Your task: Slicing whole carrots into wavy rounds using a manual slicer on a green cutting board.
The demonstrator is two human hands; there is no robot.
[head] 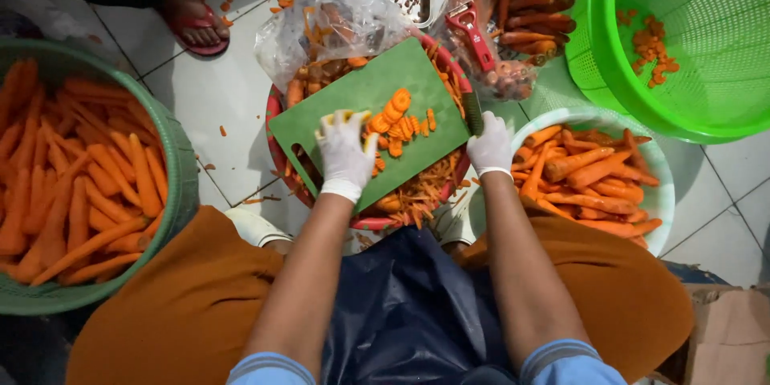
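White gloves, blue sleeve cuffs, orange trousers, dark navy apron.

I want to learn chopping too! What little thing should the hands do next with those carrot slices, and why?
Probably the left hand should sweep the cut carrot slices off the green cutting board into the red basin beneath. The slices crowd the board's middle, and the right hand holds the knife at the board's edge, not cutting.

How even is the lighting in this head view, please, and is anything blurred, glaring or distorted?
Head view: light is soft and even, with faint shadows on the white floor tiles; glare shows on the clear plastic bag; the left hand and right hand at the green cutting board look slightly soft; the green basin and green basket bow outward at the edges.
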